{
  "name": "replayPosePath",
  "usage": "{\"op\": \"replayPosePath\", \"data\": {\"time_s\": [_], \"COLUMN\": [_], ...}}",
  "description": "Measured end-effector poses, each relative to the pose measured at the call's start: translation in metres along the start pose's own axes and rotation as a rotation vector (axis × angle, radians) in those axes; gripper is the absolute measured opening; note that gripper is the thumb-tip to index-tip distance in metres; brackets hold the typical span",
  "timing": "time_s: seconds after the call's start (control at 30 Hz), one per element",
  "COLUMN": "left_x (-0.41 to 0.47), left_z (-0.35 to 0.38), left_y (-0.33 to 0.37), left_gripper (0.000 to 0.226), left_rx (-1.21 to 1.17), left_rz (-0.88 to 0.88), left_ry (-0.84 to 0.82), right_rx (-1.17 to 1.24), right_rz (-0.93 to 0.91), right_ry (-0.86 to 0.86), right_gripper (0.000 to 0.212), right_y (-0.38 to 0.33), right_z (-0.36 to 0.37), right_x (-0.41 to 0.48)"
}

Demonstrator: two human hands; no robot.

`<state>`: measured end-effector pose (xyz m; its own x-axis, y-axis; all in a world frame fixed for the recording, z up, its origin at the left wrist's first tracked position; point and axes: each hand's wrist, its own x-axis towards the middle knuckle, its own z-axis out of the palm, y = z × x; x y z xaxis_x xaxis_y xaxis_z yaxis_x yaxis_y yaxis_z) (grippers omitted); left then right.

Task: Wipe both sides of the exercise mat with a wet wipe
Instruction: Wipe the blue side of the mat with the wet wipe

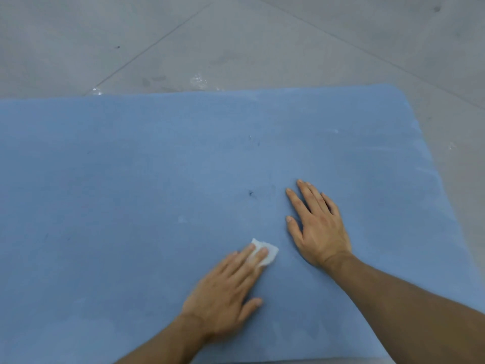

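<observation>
While the left hand (225, 292) presses the small crumpled white wet wipe (270, 252) onto the blue foam exercise mat (131, 166), I read this as mid-wipe on the upward face. Left fingers are straight and close together, tips on top of the wipe, not curled round it. Right hand (317, 232) sits at 2 o'clock from the wipe, palm down, fingers straight and slightly apart, bracing the mat. The mat lies flat on the grey tiled floor (236, 35). A dark speck (250, 193) at 12 o'clock from the wipe and pale smudges toward the far edge look uncleaned. I judge this face unfinished. Can't tell whether the underside is done.
</observation>
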<state>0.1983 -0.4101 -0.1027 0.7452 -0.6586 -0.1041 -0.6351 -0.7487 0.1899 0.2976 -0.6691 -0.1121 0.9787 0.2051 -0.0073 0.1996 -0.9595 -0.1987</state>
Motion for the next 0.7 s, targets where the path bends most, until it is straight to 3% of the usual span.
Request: {"op": "replayPosePath", "data": {"time_s": [0.17,0.47,0.57,0.7], "left_x": [-0.012,-0.065,-0.08,-0.057], "left_z": [-0.017,-0.032,-0.033,-0.024], "left_y": [-0.069,-0.136,-0.134,-0.105], "left_gripper": [0.065,0.082,0.079,0.074], "left_rx": [-0.029,-0.171,-0.136,-0.106], "left_rz": [-0.273,-0.807,-0.745,-0.501], "left_ry": [-0.022,0.083,0.054,0.059], "right_rx": [-0.003,-0.035,-0.044,-0.054], "right_rz": [0.004,0.007,0.01,0.014], "right_ry": [-0.013,-0.049,-0.069,-0.093], "right_gripper": [0.065,0.067,0.068,0.069], "right_y": [0.0,-0.001,-0.002,-0.004], "right_z": [0.001,-0.002,-0.003,-0.003], "right_x": [-0.001,-0.002,-0.001,-0.002]}}
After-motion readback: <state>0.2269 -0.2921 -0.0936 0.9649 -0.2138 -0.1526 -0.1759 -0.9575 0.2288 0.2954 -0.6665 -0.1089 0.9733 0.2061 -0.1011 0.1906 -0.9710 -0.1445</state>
